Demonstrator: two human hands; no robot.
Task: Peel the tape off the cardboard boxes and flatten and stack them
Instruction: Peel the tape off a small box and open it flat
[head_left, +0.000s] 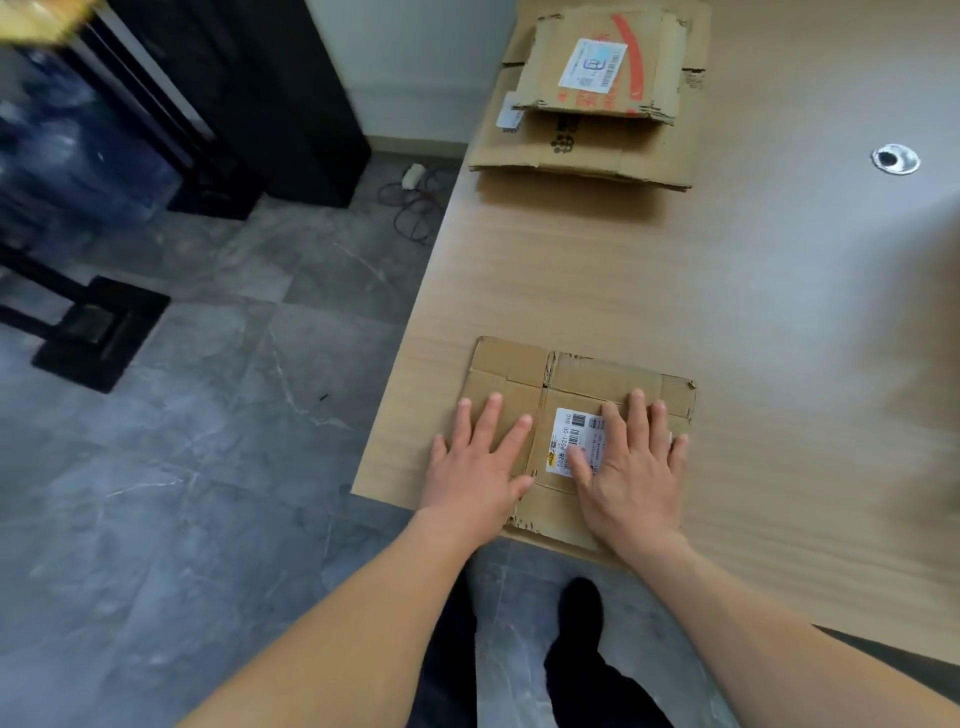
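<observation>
Pressing down flat was what both hands were caught doing here. The left hand (475, 462) was laid palm-down on the flattened box (587, 374), fingers straight and spread, with the little finger hung just off the box's left edge. The right hand (631, 467) was spread the same way over the box's right half, its thumb laid across the white barcode label (569, 436) stuck near the box's middle. Both forearms were stretched out nearly straight from the box's near side.

The box itself was laid flat on the wooden table (727, 286), with its near edge sat pretty much at the table's front edge and the table's left edge just beside it. Past the box's far edge a wide strip of open tabletop was left, and well beyond that a stack of flattened boxes (587, 150) was parked, the smaller red-printed one on top. Plenty of open table was left to the box's right too. Grey tiled floor (208, 467) was seen off the box's left side.
</observation>
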